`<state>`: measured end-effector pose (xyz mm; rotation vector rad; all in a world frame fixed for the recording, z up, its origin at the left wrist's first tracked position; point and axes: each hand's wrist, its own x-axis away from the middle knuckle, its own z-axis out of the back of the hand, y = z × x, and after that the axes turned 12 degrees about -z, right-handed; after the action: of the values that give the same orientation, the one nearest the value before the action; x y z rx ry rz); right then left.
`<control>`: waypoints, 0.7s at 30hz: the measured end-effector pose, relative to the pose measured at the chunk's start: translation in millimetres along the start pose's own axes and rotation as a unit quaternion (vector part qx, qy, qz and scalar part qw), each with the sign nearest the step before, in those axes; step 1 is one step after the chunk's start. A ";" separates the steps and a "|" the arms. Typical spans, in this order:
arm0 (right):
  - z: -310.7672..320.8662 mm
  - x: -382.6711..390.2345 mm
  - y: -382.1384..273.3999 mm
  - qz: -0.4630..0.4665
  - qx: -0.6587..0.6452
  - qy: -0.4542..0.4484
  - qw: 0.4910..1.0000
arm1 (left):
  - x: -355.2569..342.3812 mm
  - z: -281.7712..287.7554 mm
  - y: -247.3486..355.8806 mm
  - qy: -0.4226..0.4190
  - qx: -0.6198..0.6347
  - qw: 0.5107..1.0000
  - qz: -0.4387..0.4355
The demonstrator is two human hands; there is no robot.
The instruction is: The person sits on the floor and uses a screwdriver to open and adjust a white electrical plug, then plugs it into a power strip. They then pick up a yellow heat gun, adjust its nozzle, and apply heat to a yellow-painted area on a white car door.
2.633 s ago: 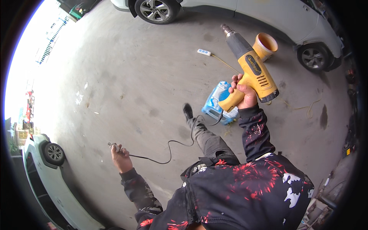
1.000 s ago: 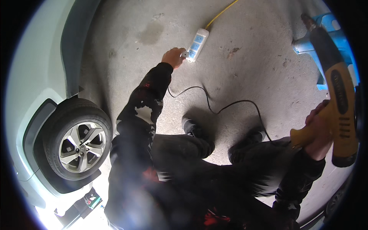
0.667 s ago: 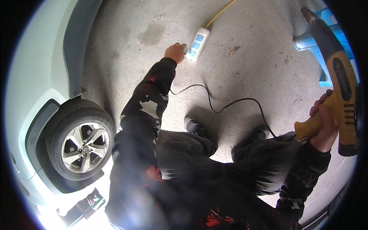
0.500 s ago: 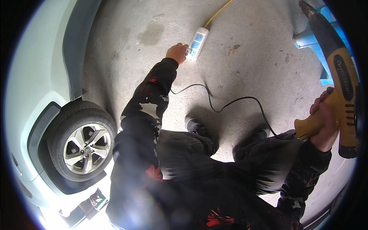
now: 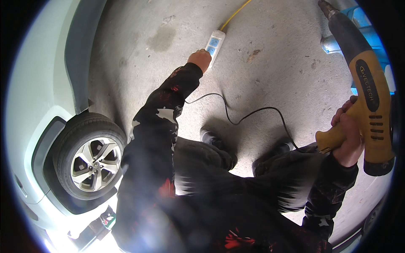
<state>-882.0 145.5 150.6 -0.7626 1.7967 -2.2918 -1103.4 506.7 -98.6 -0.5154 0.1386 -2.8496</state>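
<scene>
My right hand (image 5: 349,137) is wrapped round the handle of a yellow and black heat gun (image 5: 367,84), at the right. The gun's dark nozzle points to the far side. A black cord (image 5: 257,110) trails from its handle across the floor and passes behind my left forearm. My left hand (image 5: 200,60) reaches out to a white power strip (image 5: 214,45) with blue sockets, covering its near end. The left fingers are closed; what they grip is hidden under the hand. A yellow cable (image 5: 235,16) leaves the strip's far end.
A light-coloured car with a dark tyre and silver wheel (image 5: 96,163) stands close on my left. Blue plastic furniture (image 5: 337,44) is behind the heat gun. My shoes (image 5: 213,139) rest on the stained concrete floor (image 5: 274,63). Bright light glares at the lower left.
My left hand has moved from the power strip's left side onto its near end, covering more sockets. The heat gun in my right hand has shifted slightly left in view.
</scene>
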 end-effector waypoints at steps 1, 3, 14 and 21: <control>-0.5 0.4 -0.8 -0.013 -0.017 -0.008 1.000 | 0.8 0.4 -0.4 0.004 0.009 1.000 -0.002; 0.2 0.9 -1.8 -0.010 -0.015 -0.011 1.000 | 2.6 0.7 -0.6 0.003 0.020 1.000 -0.006; 21.7 -2.6 -0.1 0.017 -0.004 -0.036 0.999 | 10.4 -11.6 -12.6 0.003 0.183 0.983 0.031; 23.8 -4.1 -1.3 0.005 0.022 -0.043 0.999 | 12.8 -22.5 1.0 0.019 0.127 0.992 -0.002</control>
<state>-867.2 126.7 154.4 -0.8290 1.7054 -2.2479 -1122.8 503.6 -115.4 -0.4091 -0.2170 -2.8239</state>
